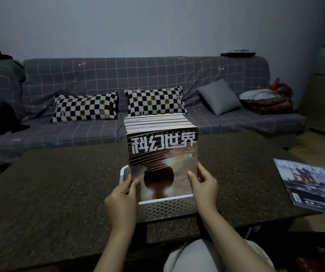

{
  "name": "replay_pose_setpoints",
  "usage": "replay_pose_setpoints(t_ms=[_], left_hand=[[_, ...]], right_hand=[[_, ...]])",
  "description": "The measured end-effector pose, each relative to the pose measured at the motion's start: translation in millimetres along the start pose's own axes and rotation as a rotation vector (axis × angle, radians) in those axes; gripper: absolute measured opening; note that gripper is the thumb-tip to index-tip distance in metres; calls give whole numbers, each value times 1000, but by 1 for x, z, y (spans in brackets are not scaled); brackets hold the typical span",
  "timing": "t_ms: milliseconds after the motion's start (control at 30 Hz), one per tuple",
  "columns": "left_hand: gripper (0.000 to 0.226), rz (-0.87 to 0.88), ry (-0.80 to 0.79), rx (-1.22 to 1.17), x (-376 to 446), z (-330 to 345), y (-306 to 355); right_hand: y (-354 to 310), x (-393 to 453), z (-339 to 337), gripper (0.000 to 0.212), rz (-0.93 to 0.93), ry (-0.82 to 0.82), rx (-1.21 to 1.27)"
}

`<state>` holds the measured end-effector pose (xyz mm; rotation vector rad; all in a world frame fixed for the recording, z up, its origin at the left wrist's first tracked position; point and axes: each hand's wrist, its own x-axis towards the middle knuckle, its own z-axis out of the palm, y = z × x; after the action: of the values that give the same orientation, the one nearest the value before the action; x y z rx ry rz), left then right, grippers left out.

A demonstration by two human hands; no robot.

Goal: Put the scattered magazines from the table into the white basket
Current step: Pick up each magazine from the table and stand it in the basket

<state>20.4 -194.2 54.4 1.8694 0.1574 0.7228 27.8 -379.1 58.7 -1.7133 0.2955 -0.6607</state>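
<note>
A white perforated basket (165,208) stands on the dark table near its front edge. Several magazines stand upright in it, packed in a row. The front magazine (162,156) shows a dark sphere and white Chinese title. My left hand (123,195) grips its lower left edge, thumb on the cover. My right hand (203,185) grips its lower right edge the same way. One more magazine (310,186) with a bluish cover lies flat at the table's right edge.
The table (59,193) has a dark speckled top. Behind it is a grey checked sofa (118,75) with two black-and-white checkered pillows, a grey cushion and folded cloths. My knee in light trousers (193,256) shows below the table's front edge.
</note>
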Motion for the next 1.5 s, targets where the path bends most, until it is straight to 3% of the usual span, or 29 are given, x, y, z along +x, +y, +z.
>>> replay_pose_setpoints(t_ms=[167, 367, 500, 767, 1033, 1333, 1500], left_hand=[[29, 60, 0, 89, -3, 0, 0], [53, 137, -41, 26, -18, 3, 13], [55, 231, -9, 59, -36, 12, 29], [47, 390, -410, -74, -83, 79, 75], [46, 281, -835, -37, -140, 193, 112], [46, 226, -1073, 148, -187, 336, 127], [40, 291, -1055, 193, -195, 390, 123]], right_hand=[[-2, 1, -1, 44, 13, 9, 1], [-6, 1, -10, 46, 24, -58, 43], [-8, -6, -24, 48, 21, -73, 75], [7, -4, -104, 41, -74, -5, -152], [66, 42, -218, 39, 73, 111, -422], [148, 105, -311, 43, 154, 186, -960], [180, 135, -345, 59, 309, 149, -1092]])
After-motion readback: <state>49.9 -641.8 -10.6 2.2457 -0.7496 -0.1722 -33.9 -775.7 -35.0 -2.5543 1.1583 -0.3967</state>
